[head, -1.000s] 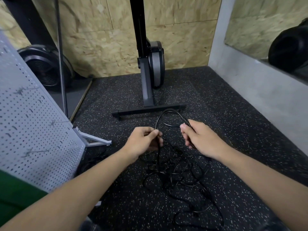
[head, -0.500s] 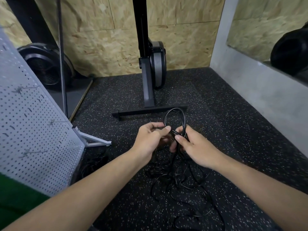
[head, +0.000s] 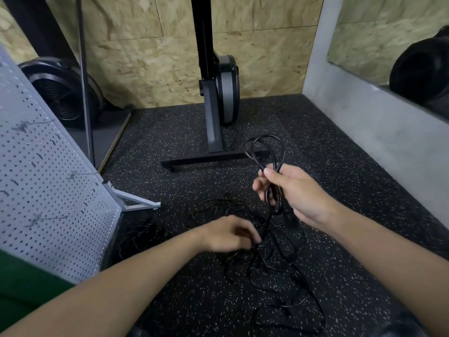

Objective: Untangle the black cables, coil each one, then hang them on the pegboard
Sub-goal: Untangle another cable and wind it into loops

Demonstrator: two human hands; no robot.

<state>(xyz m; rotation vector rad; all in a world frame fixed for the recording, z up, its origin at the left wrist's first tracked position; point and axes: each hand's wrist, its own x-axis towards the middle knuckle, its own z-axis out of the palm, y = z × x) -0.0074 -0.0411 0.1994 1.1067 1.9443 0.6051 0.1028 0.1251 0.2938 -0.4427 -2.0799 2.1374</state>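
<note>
My right hand point(head: 295, 194) grips a small coil of black cable point(head: 266, 152), its loops standing up above my fingers and a plug end hanging below my palm. A loose tangle of black cables point(head: 274, 268) spreads over the speckled floor in front of me. My left hand point(head: 229, 235) is low over that tangle, blurred, with fingers curled at a strand; whether it holds the strand I cannot tell. Another dark bundle of cable point(head: 143, 237) lies by the foot of the white pegboard point(head: 48, 190), which leans at the left with a few hooks on it.
A black exercise machine point(head: 218, 93) stands on a T-shaped base point(head: 209, 160) just beyond the cables. A dark fan point(head: 60, 93) sits behind the pegboard. A grey concrete ledge point(head: 379, 125) runs along the right. The pegboard's white foot point(head: 136, 203) juts onto the floor.
My hands have come apart: the right one lifted up and to the right with the coil, and the left dropped down to the tangle on the floor.
</note>
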